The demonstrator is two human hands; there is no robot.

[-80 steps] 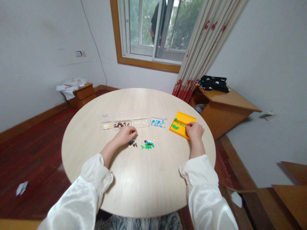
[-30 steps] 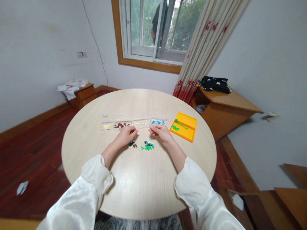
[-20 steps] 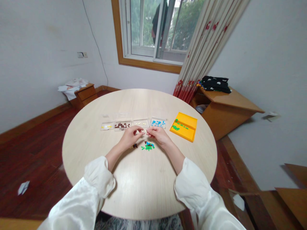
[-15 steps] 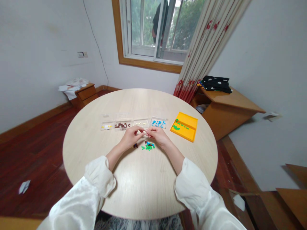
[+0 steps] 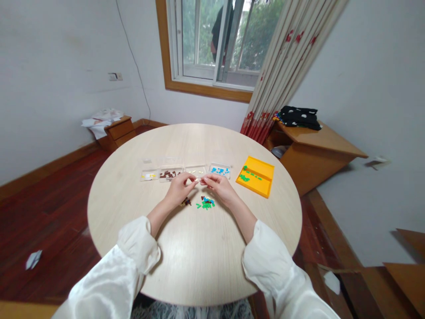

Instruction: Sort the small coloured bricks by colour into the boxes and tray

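Mid-frame, my right hand (image 5: 217, 185) pinches one pale piece (image 5: 198, 179); my left hand (image 5: 178, 189), grip unclear, partly hides one of two piles (image 5: 207, 203) below four clear boxes (image 5: 149, 180).

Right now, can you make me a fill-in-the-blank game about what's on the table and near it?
1. The pieces in the yellow-orange box are ____.
2. The bits in the clear tray nearest that box are ____.
3. The hand closer to that box is the ____ one.
4. The curtain hangs at the window's ____ side.

Missing words: green; blue; right; right.
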